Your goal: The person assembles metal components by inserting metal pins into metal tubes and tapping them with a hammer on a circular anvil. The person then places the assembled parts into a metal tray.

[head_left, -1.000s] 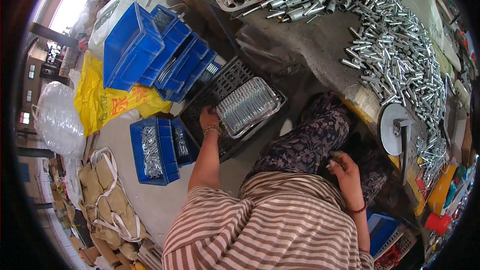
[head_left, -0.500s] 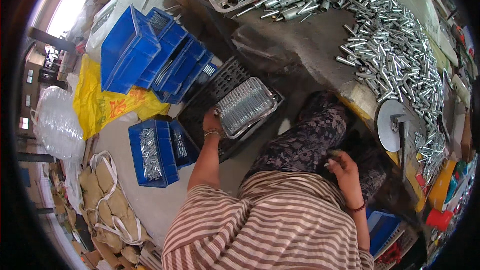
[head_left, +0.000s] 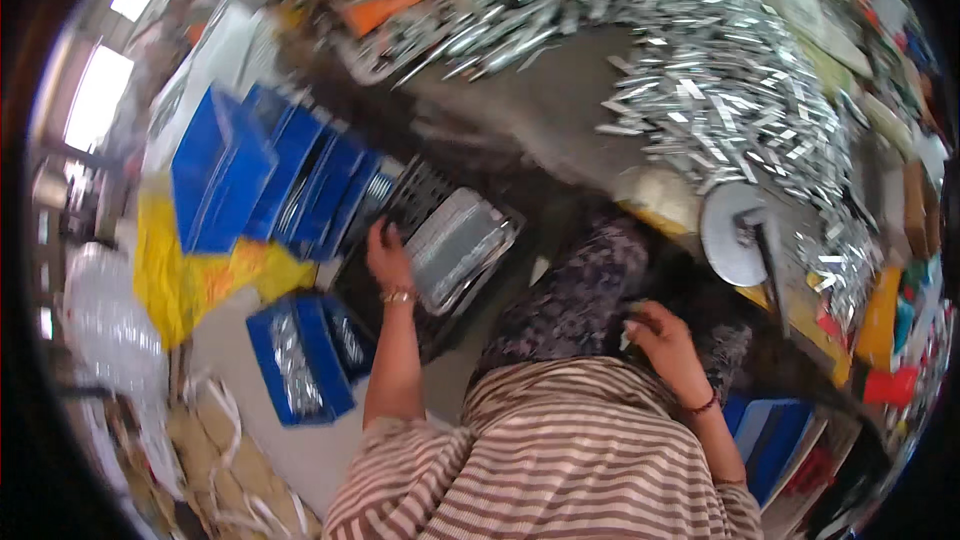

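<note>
My left hand [head_left: 388, 258] is over the left side of a black plastic crate [head_left: 432, 178], just beside a metal tray [head_left: 492, 258] packed with rows of silvery metal pieces [head_left: 450, 240]. Its fingers point away from me, slightly apart, with nothing visible between them. The tray rests tilted in the crate. My right hand [head_left: 662, 340] is by my right thigh, fingers curled and pinched. Something small and pale shows at the fingertips, too blurred to name.
Stacked blue bins [head_left: 225, 175] stand at left, above a yellow bag [head_left: 160, 270]. A blue bin of metal parts [head_left: 262, 325] sits nearer. The workbench [head_left: 570, 90] carries a large heap of metal tubes [head_left: 720, 90] and a round metal disc [head_left: 728, 230].
My left hand has come off the tray's edge and moved slightly left and up along the crate. The view has shifted and blurred. My right hand stays curled by my thigh.
</note>
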Motion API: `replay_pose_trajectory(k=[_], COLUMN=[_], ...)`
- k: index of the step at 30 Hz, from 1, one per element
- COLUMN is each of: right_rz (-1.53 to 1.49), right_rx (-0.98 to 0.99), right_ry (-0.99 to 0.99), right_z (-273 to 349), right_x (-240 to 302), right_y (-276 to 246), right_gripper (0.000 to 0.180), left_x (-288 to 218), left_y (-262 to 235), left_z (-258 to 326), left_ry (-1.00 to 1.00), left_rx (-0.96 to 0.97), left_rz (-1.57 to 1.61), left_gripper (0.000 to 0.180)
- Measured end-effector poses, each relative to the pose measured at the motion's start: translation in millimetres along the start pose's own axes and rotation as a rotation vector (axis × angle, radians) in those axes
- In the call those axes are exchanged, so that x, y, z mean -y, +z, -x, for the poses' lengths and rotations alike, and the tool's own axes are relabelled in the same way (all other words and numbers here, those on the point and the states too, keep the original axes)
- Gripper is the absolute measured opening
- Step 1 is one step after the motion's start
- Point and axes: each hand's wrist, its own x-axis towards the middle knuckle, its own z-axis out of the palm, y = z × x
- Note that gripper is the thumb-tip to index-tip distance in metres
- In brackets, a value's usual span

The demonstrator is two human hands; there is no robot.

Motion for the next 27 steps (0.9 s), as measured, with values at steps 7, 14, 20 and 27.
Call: replay_pose_trajectory(k=[7, 14, 20, 27], right_rz=[0.121, 0.145, 0.268, 0.385], right_rx=[-0.011, -0.049, -0.156, -0.336], right_ry=[-0.108, -0.149, -0.353, -0.427], right_z=[2, 16, 28, 68], right_x=[15, 24, 8, 70], right_y=[-4, -13, -30, -92], right_gripper=[0.027, 0.026, 0.028, 0.024], left_x=[-219, -350, -363, -363], left_y=[22, 73, 99, 98], left_z=[16, 48, 48, 45], left_ry=[0.406, 0.768, 0.979, 0.913], left_rx=[0.276, 0.596, 0.59, 0.723], left_rz=[0.36, 0.392, 0.14, 0.195], left_gripper=[0.013, 0.015, 0.017, 0.018])
